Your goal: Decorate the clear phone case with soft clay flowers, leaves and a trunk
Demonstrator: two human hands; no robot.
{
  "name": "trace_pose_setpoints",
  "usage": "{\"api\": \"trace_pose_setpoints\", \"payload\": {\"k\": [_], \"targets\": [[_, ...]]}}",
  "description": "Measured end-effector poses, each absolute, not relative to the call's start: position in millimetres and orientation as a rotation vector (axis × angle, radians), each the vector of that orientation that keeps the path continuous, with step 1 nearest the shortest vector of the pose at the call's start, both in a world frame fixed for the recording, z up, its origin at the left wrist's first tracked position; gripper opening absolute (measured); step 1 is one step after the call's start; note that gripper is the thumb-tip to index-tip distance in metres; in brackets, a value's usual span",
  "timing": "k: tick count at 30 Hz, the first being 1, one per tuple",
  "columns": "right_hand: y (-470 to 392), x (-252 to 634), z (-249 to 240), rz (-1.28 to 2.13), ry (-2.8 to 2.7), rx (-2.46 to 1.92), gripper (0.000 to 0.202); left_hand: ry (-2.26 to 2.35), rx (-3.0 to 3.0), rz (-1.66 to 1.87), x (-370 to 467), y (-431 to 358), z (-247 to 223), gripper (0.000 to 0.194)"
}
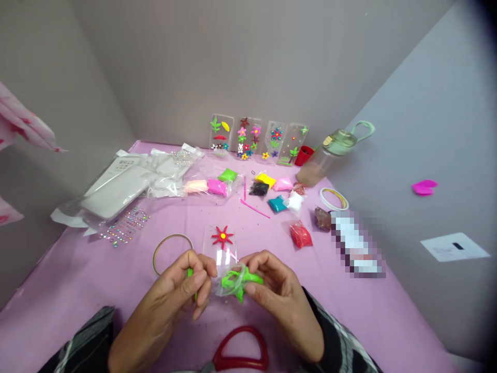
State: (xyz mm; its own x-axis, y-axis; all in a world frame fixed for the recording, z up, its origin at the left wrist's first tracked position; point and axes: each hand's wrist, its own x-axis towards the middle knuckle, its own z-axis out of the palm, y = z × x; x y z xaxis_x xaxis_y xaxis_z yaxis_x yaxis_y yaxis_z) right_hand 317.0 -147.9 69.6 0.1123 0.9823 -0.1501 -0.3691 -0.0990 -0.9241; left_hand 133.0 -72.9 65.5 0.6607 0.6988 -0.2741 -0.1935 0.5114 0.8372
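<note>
Green clay (254, 277) in a clear bag (222, 288) lies crosswise between our hands, pinched by our right hand (285, 292); our left hand (165, 295), just beside, pinches a small green piece (189, 272).

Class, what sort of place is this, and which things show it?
Probably a craft table: the packets of what looks like coloured clay, the clear cases decorated with flowers, and the red-handled scissors suggest it.

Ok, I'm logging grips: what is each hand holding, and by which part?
The right hand pinches the bag of green clay by its right side. The left hand holds a small green piece; which part is hidden.
</note>
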Motion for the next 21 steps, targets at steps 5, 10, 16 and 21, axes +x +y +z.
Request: {"api": "trace_pose_setpoints", "payload": {"k": [5, 10, 16, 21], "targets": [[-147.4, 317.0, 69.3, 1.329, -0.779, -1.086, 0.022, 0.730, 1.042, 0.588, 135.4, -73.5, 61.8, 0.028], [-148.4, 318.1, 68.7, 1.303, -0.790, -1.105, 0.021, 0.854, 1.233, 0.527, 130.4, -76.7, 58.6, 0.030], [-149.4, 316.6, 68.5, 1.280, -0.817, -1.092, 0.019, 0.871, 1.479, 0.541, 136.3, -81.2, 61.4, 0.024], [-149.9, 314.8, 70.6, 1.295, -0.828, -1.073, 0.016, 0.827, 1.563, 0.596, 129.1, -79.7, 67.3, 0.029]]}}
